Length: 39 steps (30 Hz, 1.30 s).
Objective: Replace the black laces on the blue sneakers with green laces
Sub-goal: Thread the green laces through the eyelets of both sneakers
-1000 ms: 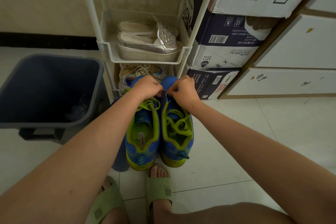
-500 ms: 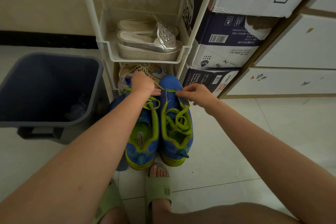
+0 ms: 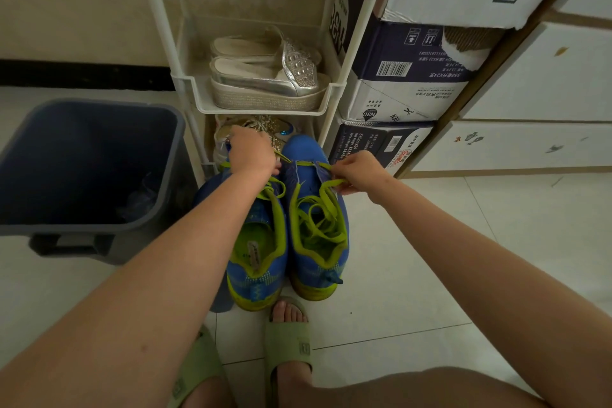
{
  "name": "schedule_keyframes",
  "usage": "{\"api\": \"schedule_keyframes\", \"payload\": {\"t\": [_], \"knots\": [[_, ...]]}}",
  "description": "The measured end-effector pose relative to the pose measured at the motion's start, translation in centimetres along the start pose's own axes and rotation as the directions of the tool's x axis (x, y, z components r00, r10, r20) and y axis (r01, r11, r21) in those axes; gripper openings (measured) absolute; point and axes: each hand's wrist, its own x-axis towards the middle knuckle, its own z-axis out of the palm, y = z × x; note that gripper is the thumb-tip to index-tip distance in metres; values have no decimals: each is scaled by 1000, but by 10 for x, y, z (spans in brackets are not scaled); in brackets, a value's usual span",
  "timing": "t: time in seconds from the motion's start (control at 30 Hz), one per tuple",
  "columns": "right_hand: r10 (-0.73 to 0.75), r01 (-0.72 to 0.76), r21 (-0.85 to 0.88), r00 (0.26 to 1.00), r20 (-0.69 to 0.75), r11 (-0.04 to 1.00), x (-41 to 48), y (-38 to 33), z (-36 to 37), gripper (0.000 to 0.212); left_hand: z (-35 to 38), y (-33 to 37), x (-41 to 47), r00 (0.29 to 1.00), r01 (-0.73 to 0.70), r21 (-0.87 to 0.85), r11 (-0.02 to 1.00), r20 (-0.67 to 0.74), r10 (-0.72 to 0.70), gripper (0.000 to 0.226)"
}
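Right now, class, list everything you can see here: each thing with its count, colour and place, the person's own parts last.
sneakers: two, blue with yellow-green lining, side by side on the floor
green laces: count unclear, yellow-green, loose over the right-hand sneaker
bin: one, grey-blue, floor at left
rack: one, white, behind the sneakers
platform sandals: two, silver, on a rack shelf
boxes: three, white and navy, stacked right of the rack
slippers: two, pale green, on the person's feet
left hand: one, gripping a lace by the sneaker toes
right hand: one, pinching a lace
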Motion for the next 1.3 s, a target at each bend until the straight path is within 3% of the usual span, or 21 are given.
{"api": "schedule_keyframes", "payload": {"t": [0.1,0.2,0.37,0.5,0.67,0.77,0.83,0.97,1.07,1.13,1.2,1.3], "knots": [[4,-3,77,1000,-5,997,-1,2,-2,6,-6,-1,-9,973,-188,214,959,-94,212,30],[-28,29,106,1000,-6,994,-3,0,-3,8,-11,0,-21,851,-420,541,729,-45,523,24],[-54,53,56,999,6,997,-3,-3,2,14,-11,-3,-13,877,-415,733,539,163,453,23],[-68,68,51,998,0,996,-2,-3,4,12,-13,-8,-14,844,-433,813,388,215,491,14],[-71,69,79,997,21,994,-6,-7,4,22,-13,-6,-12,834,-468,748,471,197,515,12],[-75,78,-75,996,46,994,-8,-11,9,39,-9,-2,-8,860,-431,793,430,218,461,26],[-66,75,-184,996,57,980,-8,-13,14,38,-9,-2,-3,901,-382,771,509,187,392,33],[-48,53,-224,998,27,973,-8,-10,15,41,-17,3,2,954,-290,506,813,89,285,37],[-51,56,-201,998,30,978,-12,-8,11,33,-19,10,-5,979,-198,134,971,-22,203,33],[-52,58,-188,998,33,981,-16,-10,11,18,-15,14,-16,993,-117,-92,989,-12,116,26],[-42,49,-177,998,40,983,-18,-10,9,16,-10,17,-24,998,-66,-240,968,-15,65,26],[-1,12,-135,997,79,991,-16,-12,3,28,-10,19,-26,999,-31,-258,966,-26,26,30]]}}
